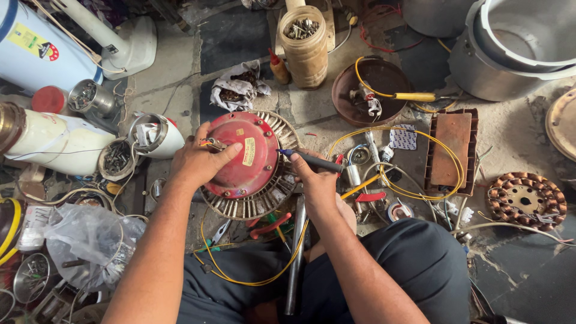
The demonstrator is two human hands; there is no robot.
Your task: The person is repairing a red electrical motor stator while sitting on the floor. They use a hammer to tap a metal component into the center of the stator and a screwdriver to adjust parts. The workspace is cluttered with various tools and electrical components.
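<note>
A round red motor housing (255, 174) with silver metal fins around its rim stands tilted on the floor in front of me. My left hand (198, 161) grips its upper left edge, thumb across the red face. My right hand (317, 180) holds a dark pen-shaped tool (312, 159) whose tip touches the housing's right side. A yellow wire (396, 192) runs off from behind that hand.
A jar of screws (305, 45), a brown bowl (375, 90) with a yellow-handled tool, a red brick-like block (451, 150), a copper-wound stator (527, 201), metal pots (510, 51), white canisters (57, 141), a plastic bag (90, 240) and red-handled pliers (270, 227) crowd the floor.
</note>
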